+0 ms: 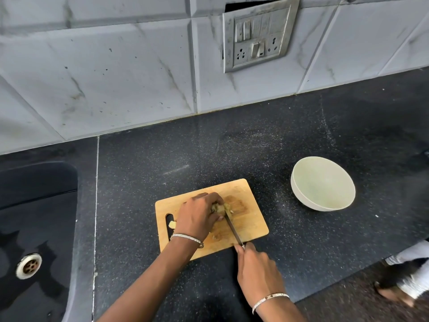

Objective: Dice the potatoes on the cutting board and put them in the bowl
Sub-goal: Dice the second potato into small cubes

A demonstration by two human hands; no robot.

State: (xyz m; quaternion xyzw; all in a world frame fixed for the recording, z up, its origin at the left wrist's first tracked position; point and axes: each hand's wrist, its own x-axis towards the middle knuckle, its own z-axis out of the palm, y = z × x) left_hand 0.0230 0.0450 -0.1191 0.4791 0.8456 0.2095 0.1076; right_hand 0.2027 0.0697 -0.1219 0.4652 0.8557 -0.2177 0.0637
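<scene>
I am holding the potato [220, 208] down at the middle of the cutting board [253, 221] with my left hand [197, 216]. My right hand [257, 273] is gripping the knife [233, 228] right beside those fingers [219, 218]; a slip could be cutting them.

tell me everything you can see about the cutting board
The cutting board is a light wooden rectangle with rounded corners and a handle slot near its left end. It lies flat, slightly skewed, on the black speckled counter, left of the pale bowl. Its middle looks stained. The left hand holds a potato on it, and the knife held by the right hand lies across it.
</scene>
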